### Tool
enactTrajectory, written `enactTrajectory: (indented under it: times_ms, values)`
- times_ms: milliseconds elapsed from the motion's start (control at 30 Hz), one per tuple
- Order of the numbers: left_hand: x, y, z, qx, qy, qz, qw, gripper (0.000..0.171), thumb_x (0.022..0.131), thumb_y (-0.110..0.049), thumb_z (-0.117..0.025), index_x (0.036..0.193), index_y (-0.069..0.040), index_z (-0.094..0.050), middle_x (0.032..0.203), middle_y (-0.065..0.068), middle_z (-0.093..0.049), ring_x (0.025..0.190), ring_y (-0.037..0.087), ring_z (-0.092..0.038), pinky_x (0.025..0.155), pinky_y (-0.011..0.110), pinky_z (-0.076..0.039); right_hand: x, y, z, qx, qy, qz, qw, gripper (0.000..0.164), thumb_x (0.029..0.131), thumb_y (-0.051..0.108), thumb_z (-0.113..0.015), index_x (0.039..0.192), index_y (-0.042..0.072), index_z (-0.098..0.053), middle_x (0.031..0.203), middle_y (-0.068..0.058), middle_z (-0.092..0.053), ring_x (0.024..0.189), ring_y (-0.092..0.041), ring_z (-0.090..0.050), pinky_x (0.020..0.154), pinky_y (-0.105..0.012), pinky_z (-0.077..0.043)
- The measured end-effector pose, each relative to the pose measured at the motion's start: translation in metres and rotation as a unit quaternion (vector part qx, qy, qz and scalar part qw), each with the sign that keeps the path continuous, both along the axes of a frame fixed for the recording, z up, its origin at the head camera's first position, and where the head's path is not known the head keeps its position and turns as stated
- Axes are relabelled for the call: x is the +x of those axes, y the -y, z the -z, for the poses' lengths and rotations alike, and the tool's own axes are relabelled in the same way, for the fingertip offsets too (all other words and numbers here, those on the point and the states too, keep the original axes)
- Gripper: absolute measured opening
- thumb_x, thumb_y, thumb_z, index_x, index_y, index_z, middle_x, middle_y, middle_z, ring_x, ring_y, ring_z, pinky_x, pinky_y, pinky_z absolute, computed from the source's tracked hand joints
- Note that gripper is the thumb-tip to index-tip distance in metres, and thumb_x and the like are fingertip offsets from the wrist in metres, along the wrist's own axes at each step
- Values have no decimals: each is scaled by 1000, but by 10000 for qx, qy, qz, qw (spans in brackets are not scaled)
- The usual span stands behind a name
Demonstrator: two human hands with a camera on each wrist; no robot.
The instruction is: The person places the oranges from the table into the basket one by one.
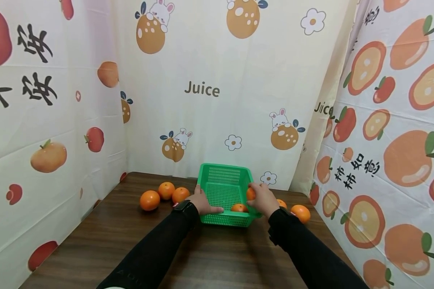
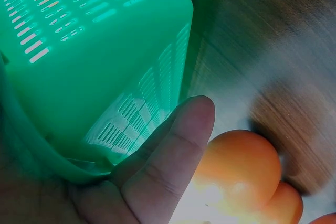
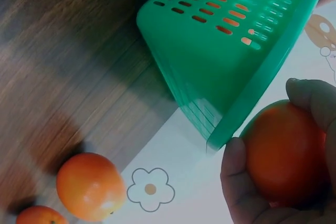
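A green plastic basket (image 1: 222, 192) with slotted walls stands at the back of the table. My left hand (image 1: 201, 202) holds its front left corner, thumb over the front rim and fingers along the outer left wall. Between the thumb and fingers of my right hand (image 1: 265, 200) is an orange (image 1: 251, 194), right at the basket's right rim; the right wrist view shows this held orange (image 3: 286, 153) close beside the rim. Inside the basket, near its front right, lies another orange (image 1: 239, 208).
Left of the basket, three oranges (image 1: 150, 200) sit together on the brown wooden table (image 1: 217, 257). To the right lie more oranges (image 1: 300, 213), one partly hidden behind my right hand. Printed cloths (image 1: 202, 120) hang behind and on both sides.
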State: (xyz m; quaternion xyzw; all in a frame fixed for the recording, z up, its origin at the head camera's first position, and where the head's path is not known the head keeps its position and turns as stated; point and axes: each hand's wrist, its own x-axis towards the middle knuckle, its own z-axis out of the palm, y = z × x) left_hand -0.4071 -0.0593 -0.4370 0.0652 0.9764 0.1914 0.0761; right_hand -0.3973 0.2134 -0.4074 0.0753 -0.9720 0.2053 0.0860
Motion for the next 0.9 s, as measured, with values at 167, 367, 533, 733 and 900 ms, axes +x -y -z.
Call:
enactTrajectory:
  times_ms: [167,367,533,733,900]
  values:
    - [-8,0,4,26,46,-42,10000,131,79,-89,-67,169,-3,-26,180,17,-5,115,34,-64,95,46,-57,-8,1,2,31,66,-5,10000,62,89,18,-86,146,18,-61,131,-22,-56,94,-30,-60,78,-41,-55]
    - [-4,2,2,52,-58,-6,10000,132,78,-91,-66,168,-3,-27,180,17,-6,115,33,-64,96,46,-57,-17,0,5,174,66,-104,9998,59,89,17,-86,143,18,-62,126,-20,-56,91,-29,-58,75,-38,-53]
    - [-4,2,3,116,-41,18,9999,133,78,-91,-66,168,-3,-27,180,17,-7,115,32,-65,98,46,-57,-20,2,5,215,130,-192,9995,60,89,16,-86,144,17,-62,123,-20,-56,90,-28,-58,74,-39,-52]
    - [-5,1,4,65,-18,13,10000,133,76,-92,-66,168,-2,-28,180,17,-8,122,34,-64,102,48,-56,-27,5,6,257,281,-170,9991,62,90,19,-86,146,20,-60,122,-20,-54,91,-28,-57,75,-38,-50]
    - [-9,1,6,59,-34,26,10000,134,77,-91,-66,167,-1,-28,180,18,-9,127,34,-62,103,49,-55,-34,7,6,325,354,-151,9987,61,91,22,-85,146,21,-59,123,-20,-54,92,-28,-57,73,-38,-50]
